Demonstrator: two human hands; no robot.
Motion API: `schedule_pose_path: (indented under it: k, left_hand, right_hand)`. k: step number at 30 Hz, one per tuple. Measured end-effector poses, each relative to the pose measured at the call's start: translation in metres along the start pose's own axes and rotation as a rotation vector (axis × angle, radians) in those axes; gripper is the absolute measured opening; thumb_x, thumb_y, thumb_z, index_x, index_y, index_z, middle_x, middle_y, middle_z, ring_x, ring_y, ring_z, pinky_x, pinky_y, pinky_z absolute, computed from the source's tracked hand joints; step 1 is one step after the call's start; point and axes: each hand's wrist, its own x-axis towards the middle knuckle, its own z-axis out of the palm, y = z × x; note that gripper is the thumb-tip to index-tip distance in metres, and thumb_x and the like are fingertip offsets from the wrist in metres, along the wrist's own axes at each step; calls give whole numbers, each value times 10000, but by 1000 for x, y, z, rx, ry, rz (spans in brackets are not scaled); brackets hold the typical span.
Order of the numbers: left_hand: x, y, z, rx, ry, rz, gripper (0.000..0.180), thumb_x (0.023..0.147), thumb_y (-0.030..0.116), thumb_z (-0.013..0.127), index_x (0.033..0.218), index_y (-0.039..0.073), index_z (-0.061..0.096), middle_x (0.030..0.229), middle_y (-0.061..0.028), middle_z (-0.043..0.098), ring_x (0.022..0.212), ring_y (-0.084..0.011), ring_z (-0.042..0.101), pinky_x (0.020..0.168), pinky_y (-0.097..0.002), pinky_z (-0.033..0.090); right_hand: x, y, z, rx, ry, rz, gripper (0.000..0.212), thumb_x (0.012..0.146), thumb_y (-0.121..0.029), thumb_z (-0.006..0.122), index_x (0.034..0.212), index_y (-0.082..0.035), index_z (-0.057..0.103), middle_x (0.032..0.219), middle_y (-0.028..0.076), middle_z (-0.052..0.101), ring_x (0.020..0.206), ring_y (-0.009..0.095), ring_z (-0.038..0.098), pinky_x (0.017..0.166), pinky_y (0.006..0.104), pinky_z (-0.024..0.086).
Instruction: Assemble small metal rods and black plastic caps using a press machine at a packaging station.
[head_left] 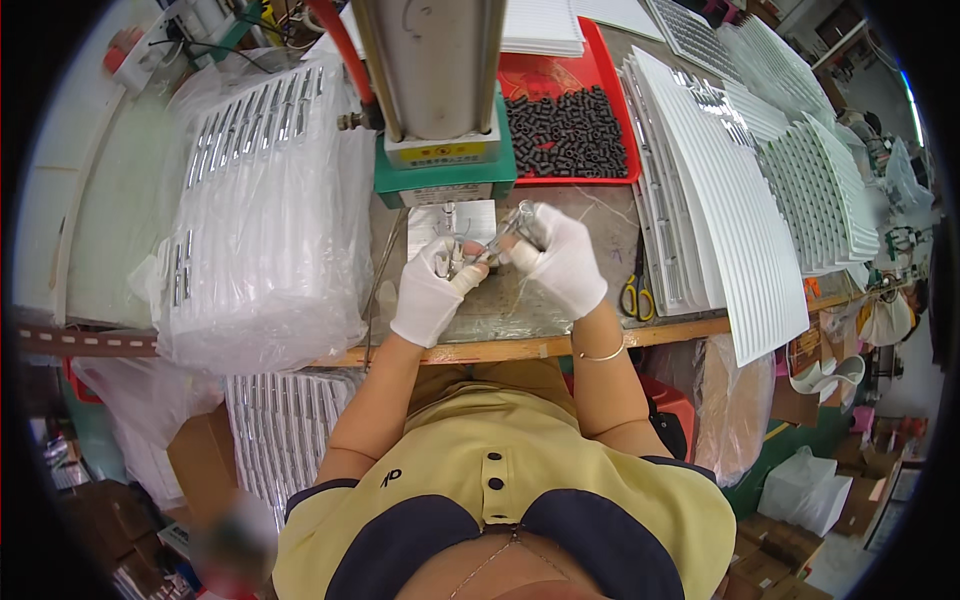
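Left hand (432, 292) and right hand (562, 262) both have a pinching grip on a shiny silvery part (490, 253); looks light, stiff, probably slippery, so I'd grab its ends.

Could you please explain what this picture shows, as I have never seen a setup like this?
There is no robot here: a fisheye camera on a person's head looks down, so edges curve and the person's own torso shows below. The left hand and right hand, in white gloves, hold shiny metal pieces between them; the exact shape is hard to make out. Just beyond stands a green-based machine with an upright cylinder, possibly a press. On the workbench, a red tray holds many small black parts. Plastic-wrapped trays stand at left, white ribbed trays at right, near yellow-handled scissors.
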Motion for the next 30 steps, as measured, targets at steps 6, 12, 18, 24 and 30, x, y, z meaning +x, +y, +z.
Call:
schedule_pose_path:
  k: [6,12,18,24,30]
  left_hand:
    - [1,-23,-11,297,128,121,270,719,142,770,906,30,611,775,2,608,700,-65,524,663,-214,449]
    - [40,-6,-32,597,196,149,453,648,265,795,941,-10,585,813,-122,651,735,-233,617,702,-299,481]
    - [54,2,-47,468,209,-33,287,792,147,626,980,-45,523,814,-134,650,676,-206,622,611,-293,480]
    - [11,10,-52,57,98,-65,190,828,122,584,925,-16,498,760,-81,632,488,-79,513,449,-213,395]
    - [-18,0,-32,50,-113,-86,230,756,146,714,870,23,557,704,-51,603,518,-86,511,470,-219,403]
  right_hand:
    - [-4,27,18,-125,35,-63,230,720,-83,742,894,5,619,721,15,610,647,48,506,619,220,455]
    - [26,36,17,-508,32,-18,224,717,-90,739,889,11,636,768,53,648,673,44,537,613,232,467]
    - [56,66,35,-463,-43,-26,356,698,-274,750,964,-71,628,860,138,657,780,288,633,714,331,487]
    - [40,32,30,-598,-92,72,430,686,-263,770,1002,-19,612,856,103,659,722,191,601,654,289,464]
    - [-11,23,22,149,27,80,380,748,-256,742,981,26,636,704,-36,549,567,21,373,505,196,350]
